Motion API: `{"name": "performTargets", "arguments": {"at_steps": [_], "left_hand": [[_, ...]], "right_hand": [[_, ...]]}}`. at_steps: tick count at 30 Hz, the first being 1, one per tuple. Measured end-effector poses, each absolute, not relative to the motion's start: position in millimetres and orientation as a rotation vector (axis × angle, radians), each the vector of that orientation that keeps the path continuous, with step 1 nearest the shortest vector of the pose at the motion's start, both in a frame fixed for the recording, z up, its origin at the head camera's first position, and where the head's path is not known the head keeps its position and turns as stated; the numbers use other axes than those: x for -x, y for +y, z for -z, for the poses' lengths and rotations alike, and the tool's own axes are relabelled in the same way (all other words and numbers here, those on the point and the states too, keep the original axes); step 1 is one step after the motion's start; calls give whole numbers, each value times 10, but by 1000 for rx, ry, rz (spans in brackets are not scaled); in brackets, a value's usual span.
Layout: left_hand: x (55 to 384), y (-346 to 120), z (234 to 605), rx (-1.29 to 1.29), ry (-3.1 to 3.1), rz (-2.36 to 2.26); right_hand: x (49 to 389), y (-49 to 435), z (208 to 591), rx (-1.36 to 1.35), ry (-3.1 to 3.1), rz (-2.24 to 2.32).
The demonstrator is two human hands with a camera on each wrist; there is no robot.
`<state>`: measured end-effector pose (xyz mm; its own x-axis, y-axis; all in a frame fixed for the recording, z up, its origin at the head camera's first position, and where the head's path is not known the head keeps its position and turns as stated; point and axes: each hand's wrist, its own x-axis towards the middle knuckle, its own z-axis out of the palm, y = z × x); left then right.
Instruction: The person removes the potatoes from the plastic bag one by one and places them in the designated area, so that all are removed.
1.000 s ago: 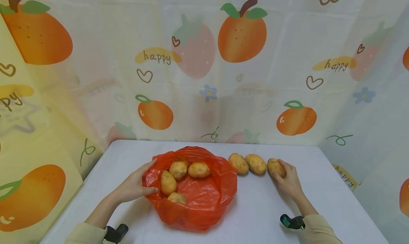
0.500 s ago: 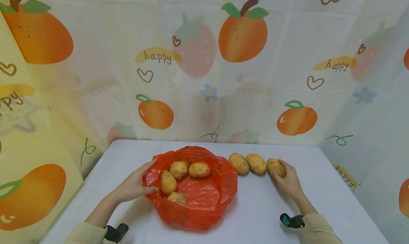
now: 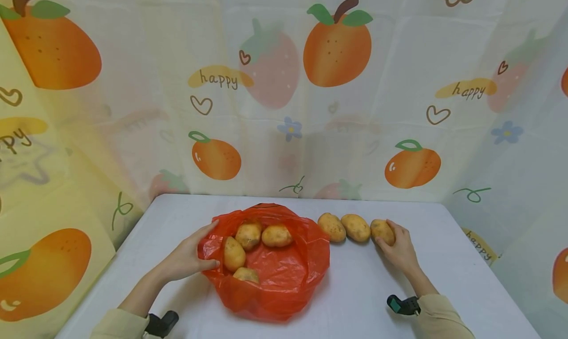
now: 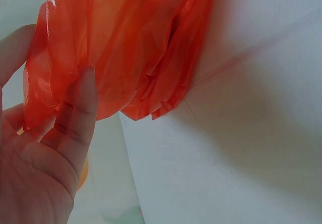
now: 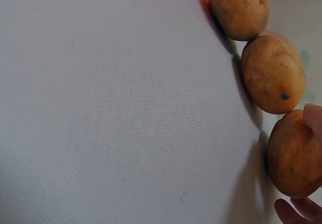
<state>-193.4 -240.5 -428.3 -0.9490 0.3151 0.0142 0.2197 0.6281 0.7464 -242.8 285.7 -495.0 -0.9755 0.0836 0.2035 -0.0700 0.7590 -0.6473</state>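
A red plastic bag stands on the table with its mouth spread wide. Several potatoes lie inside it, among them one potato near the back. My left hand holds the bag's left side, thumb and fingers about the thin film. To the right of the bag, my right hand grips a potato, partly covered by the fingers. That potato sits close beside a second potato. A third potato is between that one and the bag.
The white table extends in front of the potatoes and round the bag. Behind it hangs a fruit-printed cloth, and more of it covers both sides. Dark wrist devices sit on both forearms.
My right hand and the potato in it have shifted very slightly to the left. The left hand, the bag and the other potatoes stay where they were.
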Motion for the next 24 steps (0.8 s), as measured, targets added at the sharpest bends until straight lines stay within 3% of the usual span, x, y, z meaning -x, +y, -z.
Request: {"name": "performTargets", "arguments": {"at_steps": [24], "left_hand": [[1930,-2412,4272,-430,2713,-1232]], "right_hand": [[2440,2861,4963,36,-2733,-1006]]}}
